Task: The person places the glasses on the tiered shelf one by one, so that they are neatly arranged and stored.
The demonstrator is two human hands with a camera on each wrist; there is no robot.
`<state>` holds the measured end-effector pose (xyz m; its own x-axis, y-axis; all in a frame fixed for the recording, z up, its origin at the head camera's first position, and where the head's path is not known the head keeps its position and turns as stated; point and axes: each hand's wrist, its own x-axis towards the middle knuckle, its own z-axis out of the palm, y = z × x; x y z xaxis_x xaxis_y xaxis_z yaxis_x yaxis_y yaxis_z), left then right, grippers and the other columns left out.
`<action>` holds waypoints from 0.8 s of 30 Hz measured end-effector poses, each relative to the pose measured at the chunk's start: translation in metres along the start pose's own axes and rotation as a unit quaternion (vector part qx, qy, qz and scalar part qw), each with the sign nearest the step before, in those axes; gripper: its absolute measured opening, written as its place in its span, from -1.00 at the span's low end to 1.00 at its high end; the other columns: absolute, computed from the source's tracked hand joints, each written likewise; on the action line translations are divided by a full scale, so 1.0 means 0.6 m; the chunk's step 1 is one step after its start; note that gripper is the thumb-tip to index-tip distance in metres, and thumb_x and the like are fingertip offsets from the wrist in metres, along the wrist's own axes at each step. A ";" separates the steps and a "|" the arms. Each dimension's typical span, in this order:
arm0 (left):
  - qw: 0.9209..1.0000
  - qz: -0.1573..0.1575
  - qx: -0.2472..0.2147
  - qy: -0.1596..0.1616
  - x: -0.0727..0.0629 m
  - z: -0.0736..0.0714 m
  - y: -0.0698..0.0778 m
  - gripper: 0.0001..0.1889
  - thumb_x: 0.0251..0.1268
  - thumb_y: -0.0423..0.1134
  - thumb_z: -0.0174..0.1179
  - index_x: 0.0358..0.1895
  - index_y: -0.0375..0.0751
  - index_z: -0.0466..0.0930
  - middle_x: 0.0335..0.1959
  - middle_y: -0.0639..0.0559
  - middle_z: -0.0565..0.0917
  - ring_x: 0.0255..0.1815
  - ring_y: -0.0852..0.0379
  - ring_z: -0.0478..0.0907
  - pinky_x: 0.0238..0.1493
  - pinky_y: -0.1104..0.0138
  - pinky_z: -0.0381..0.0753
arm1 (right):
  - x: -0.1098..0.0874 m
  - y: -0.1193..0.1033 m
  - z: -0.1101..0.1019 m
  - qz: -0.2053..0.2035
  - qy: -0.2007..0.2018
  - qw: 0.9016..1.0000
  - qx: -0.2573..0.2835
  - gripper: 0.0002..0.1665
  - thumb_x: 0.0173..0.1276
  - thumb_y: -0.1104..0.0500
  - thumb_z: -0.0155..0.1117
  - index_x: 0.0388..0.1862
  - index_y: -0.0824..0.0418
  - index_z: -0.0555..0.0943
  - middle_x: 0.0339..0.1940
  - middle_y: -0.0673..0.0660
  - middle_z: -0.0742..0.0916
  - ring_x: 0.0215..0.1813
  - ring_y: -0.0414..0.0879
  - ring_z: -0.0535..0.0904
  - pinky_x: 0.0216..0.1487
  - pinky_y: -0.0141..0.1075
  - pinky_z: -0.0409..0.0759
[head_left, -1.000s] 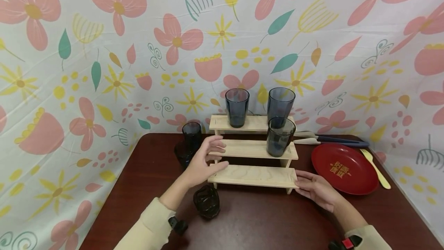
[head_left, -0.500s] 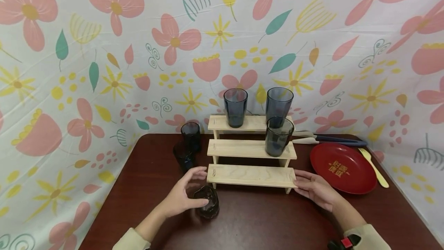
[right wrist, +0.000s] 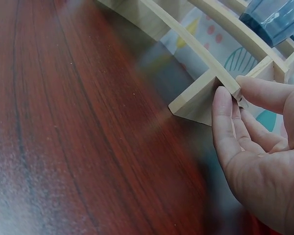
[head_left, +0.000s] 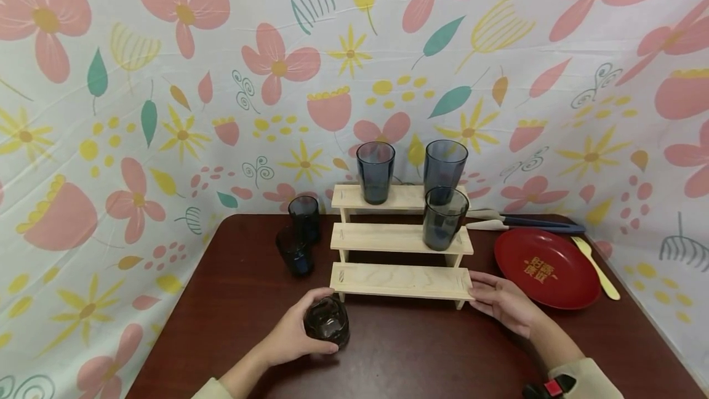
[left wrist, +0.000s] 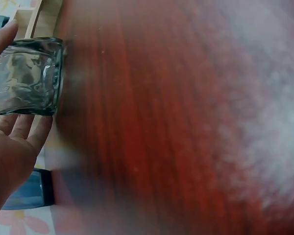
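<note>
My left hand (head_left: 293, 337) holds a short, dark smoky glass tumbler (head_left: 328, 320) with wavy sides, thumb on the near side and fingers on the far side. The left wrist view shows this tumbler (left wrist: 24, 76) as thick, clear-grey glass. Just behind it stands a three-step wooden display rack (head_left: 401, 279). My right hand (head_left: 506, 303) pinches the right end of the rack's lowest step; in the right wrist view, the thumb lies over the corner and fingers (right wrist: 223, 112) lie beneath it.
Two blue-grey glasses (head_left: 376, 174) stand on the top step and a grey glass (head_left: 443, 220) on the middle one. Two dark glasses (head_left: 296, 251) are left of the rack. A red plate (head_left: 570, 282), a yellow fork (head_left: 597, 266) and tongs (head_left: 537, 223) lie at right.
My left hand has come down from beside the rack's steps toward me and taken hold of the wavy tumbler. My right hand has stayed on the lowest step.
</note>
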<state>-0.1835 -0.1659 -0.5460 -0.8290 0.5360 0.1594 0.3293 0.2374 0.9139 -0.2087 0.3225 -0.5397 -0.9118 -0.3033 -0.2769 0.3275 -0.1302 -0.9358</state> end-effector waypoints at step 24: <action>0.996 0.008 0.050 0.070 -0.008 0.010 0.010 -0.07 -0.27 -0.29 0.77 0.33 -0.08 0.49 0.19 0.05 0.66 0.15 -0.12 0.66 0.17 0.18 0.63 | -0.001 0.001 -0.001 0.001 -0.004 1.000 0.013 -0.11 0.61 0.30 0.15 0.65 0.49 -0.12 0.18 0.02 0.66 0.13 -0.13 0.66 0.19 -0.20 0.64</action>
<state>-0.1752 -0.1622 -0.5438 -0.8754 0.4248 0.2308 0.3811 0.3126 0.8701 -0.2081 0.3231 -0.5403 -0.9090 -0.3118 -0.2766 0.3359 -0.1549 -0.9291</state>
